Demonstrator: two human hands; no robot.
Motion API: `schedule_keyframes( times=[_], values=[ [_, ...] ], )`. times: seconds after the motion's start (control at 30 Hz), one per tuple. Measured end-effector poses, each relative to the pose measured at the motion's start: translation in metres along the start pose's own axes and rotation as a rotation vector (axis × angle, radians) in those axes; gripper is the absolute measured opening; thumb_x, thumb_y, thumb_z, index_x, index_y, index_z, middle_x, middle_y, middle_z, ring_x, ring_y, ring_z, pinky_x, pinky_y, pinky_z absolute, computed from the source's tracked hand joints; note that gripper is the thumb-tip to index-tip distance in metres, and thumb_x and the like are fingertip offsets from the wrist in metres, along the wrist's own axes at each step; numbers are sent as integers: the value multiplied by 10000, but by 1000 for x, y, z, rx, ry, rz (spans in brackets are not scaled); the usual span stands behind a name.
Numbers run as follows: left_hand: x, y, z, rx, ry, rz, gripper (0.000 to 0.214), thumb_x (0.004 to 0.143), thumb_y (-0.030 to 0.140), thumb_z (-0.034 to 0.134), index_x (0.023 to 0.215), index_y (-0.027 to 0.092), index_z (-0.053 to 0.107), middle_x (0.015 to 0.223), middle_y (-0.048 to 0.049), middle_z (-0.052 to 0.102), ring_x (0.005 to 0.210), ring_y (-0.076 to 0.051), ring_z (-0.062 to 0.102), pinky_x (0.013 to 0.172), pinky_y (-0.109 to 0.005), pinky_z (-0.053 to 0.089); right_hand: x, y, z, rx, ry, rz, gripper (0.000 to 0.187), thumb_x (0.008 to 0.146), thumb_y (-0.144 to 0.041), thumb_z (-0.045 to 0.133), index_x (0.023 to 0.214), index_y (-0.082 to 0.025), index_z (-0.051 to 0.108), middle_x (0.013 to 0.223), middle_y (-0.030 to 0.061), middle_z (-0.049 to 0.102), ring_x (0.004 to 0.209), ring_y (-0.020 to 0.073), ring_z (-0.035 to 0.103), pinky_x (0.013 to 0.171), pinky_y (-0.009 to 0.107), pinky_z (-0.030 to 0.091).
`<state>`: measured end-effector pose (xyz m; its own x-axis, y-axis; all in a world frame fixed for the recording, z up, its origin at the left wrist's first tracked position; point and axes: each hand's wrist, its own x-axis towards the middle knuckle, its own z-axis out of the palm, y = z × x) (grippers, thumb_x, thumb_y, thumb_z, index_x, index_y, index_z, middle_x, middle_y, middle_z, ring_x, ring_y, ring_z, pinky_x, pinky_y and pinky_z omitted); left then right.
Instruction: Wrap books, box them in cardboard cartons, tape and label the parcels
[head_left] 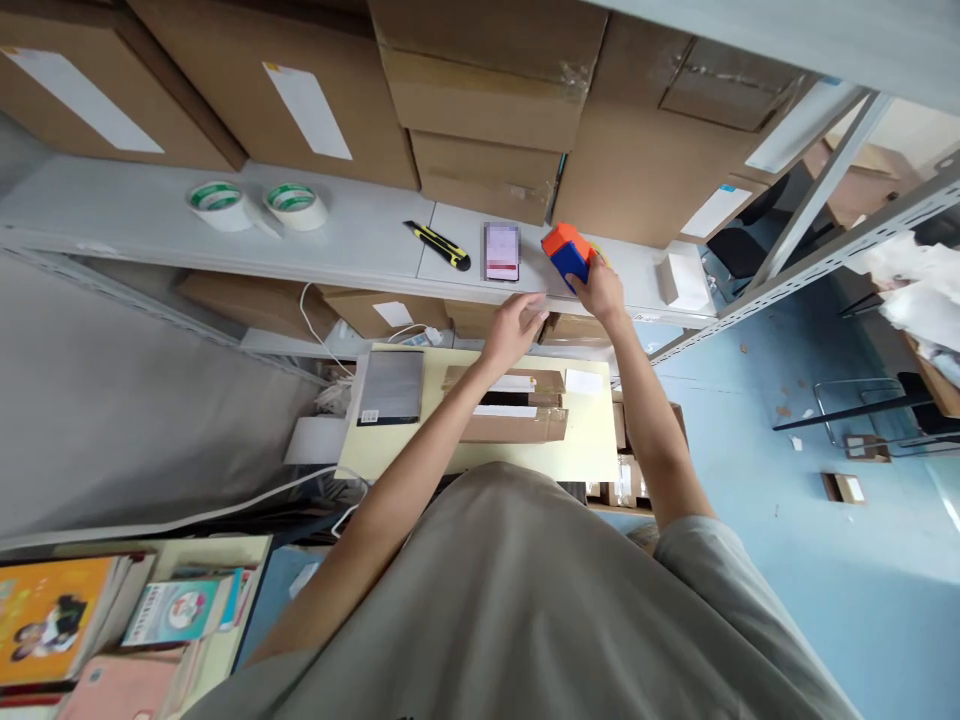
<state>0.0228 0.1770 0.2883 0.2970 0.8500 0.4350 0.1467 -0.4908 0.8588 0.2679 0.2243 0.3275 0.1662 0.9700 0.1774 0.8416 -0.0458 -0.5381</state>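
My right hand (602, 290) is closed around a chunky orange-and-blue object (568, 252) at the front of the grey shelf (360, 240); a bit of yellow shows behind it, and its exact kind is unclear. Just below the shelf edge hovers my left hand (514, 328), its fingers bent and apart with nothing in them. A phone (502, 251) with a lit screen lies on the shelf between the object and a black-and-yellow utility knife (438, 245). Under my arms, a cardboard box (517, 428) with a dark slot between its flaps rests on a pale yellow board (592, 440).
Two tape rolls (296, 207) sit left on the shelf, a small white box (684, 280) right. Large cartons (480, 100) line the back. A grey folder (391, 387) lies on the board. Books (176, 610) fill the lower left; a metal post (810, 270) stands right.
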Motion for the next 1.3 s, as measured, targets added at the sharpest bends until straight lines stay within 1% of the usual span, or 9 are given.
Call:
schedule_keyframes(
  times=[0.1,0.2,0.37,0.57,0.7,0.83,0.93,1.03,1.3],
  values=[
    [-55,10,-17,-134,61,-134,386,1117,554,741,1332,234,767,1293,-131,858,1180,-270,834,1056,-431,689,-65,-18,5,340,-25,-49,788,993,-904,699,1417,-241,659,1254,158,832,1236,392,779,1145,610,651],
    [-103,24,-29,-204,145,-210,414,1095,625,771,1261,245,752,1212,-108,852,1163,-250,836,1027,-398,699,-133,-51,16,705,-132,-44,806,939,-968,721,1351,-276,682,1237,120,846,1188,346,799,1090,527,688],
    [-144,43,-43,-177,247,-225,432,1065,661,810,1190,252,752,1128,-73,839,1035,-230,834,965,-396,709,-193,-101,34,878,-213,-1,788,949,-942,748,1417,-313,674,1261,102,848,1232,345,803,1113,539,680],
    [-158,60,-61,5,225,-169,316,1134,579,732,1142,266,778,1114,-66,817,990,-229,794,891,-390,681,-209,-120,44,894,-258,31,822,938,-973,725,1424,-315,647,1249,86,849,1155,322,817,1090,511,695],
    [-166,69,-65,67,118,-138,292,1135,554,719,1058,279,781,1056,-72,813,1013,-265,774,845,-413,657,-214,-116,43,802,-333,12,718,955,-933,744,1292,-308,641,1159,65,837,1041,304,810,948,466,705],
    [-169,73,-79,3,137,-267,371,1087,635,775,1121,268,816,1097,-70,836,1025,-263,785,904,-407,669,-215,-106,33,701,-395,-22,655,962,-902,766,1171,-295,642,1009,43,810,866,270,763,792,421,669],
    [-160,65,-101,-166,222,-430,538,1067,756,749,1218,247,834,1150,-75,835,1043,-263,803,919,-404,685,-214,-101,20,641,-494,-50,642,963,-893,777,1154,-292,660,994,46,804,844,270,747,755,416,650],
    [-149,49,-122,-326,183,-534,601,1054,809,734,1152,229,859,1109,-75,823,1082,-295,819,926,-444,708,-208,-100,5,544,-598,-115,613,964,-875,797,1133,-294,692,993,53,798,878,286,736,776,433,650],
    [-146,25,-136,-380,186,-586,458,938,626,939,998,185,833,979,-61,804,1041,-290,814,951,-461,707,-182,-124,-14,357,-821,-220,591,985,-874,765,1061,-295,676,877,25,724,768,256,650,672,389,528]
  ],
)
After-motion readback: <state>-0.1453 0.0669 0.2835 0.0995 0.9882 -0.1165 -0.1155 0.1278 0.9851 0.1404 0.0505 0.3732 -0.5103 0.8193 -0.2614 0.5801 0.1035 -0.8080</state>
